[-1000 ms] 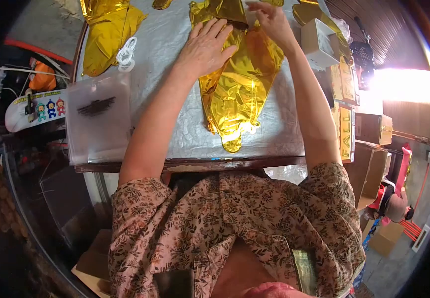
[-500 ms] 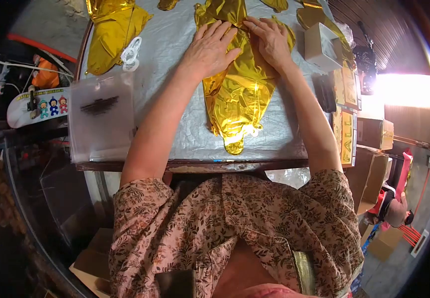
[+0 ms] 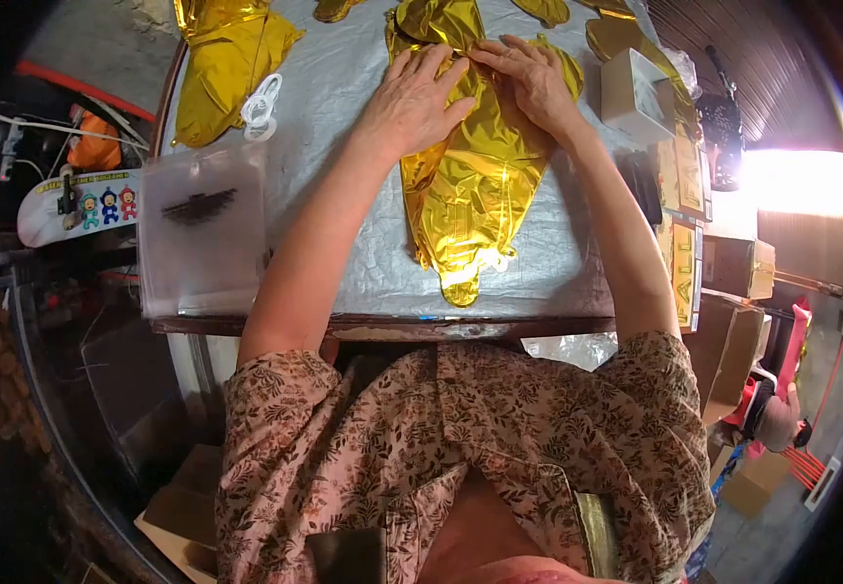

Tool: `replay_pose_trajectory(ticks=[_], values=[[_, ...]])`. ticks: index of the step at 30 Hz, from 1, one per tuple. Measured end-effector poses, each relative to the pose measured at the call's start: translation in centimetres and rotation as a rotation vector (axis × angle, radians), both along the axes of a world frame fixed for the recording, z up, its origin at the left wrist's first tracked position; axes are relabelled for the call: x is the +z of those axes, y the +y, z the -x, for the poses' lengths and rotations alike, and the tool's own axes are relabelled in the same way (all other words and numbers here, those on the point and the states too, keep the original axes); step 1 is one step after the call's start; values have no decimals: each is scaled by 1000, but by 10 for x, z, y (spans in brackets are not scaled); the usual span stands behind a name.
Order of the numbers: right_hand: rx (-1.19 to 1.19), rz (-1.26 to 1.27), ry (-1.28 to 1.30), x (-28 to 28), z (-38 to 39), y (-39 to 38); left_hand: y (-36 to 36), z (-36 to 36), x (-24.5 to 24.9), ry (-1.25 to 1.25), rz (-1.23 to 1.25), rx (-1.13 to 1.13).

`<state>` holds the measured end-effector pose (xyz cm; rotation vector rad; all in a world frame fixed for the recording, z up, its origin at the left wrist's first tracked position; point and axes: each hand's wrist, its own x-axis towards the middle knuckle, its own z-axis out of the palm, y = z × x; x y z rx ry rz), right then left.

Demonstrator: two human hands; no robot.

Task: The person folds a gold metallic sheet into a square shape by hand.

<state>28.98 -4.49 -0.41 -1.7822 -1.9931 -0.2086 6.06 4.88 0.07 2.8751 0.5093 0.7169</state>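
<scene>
A shiny gold foil balloon [image 3: 484, 185], deflated and creased, lies lengthwise on the table in front of me, its narrow tab toward my body. My left hand [image 3: 416, 105] presses on its far left part, palm down with fingers stretched out. From the other side, my right hand [image 3: 536, 86] rests on the foil with fingers extended toward the left hand. The fingertips of both hands nearly meet at a fold across the foil. Beyond them, the far end of the foil is cut off by the top of the view.
More gold foil [image 3: 232, 78] lies at the far left beside a coil of white cord [image 3: 262, 102]. A clear plastic sleeve [image 3: 202, 263] covers the near left corner. On the right stand a white box [image 3: 630, 102] and cardboard boxes [image 3: 733, 268]. The table's edge [image 3: 382, 328] runs before me.
My right hand's fingers have shifted slightly left along the fold, closer to the left hand. The left hand stays flat on the foil. The whole view has moved a little.
</scene>
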Motion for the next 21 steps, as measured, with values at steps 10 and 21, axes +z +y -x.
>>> replay_pose_trajectory(ticks=[10,21], values=[[-49,101,-67,11,5,-3,0,1,4,-66,34,-9],[-30,102,-27,-4,-5,2,-9,3,16,5,-229,62]])
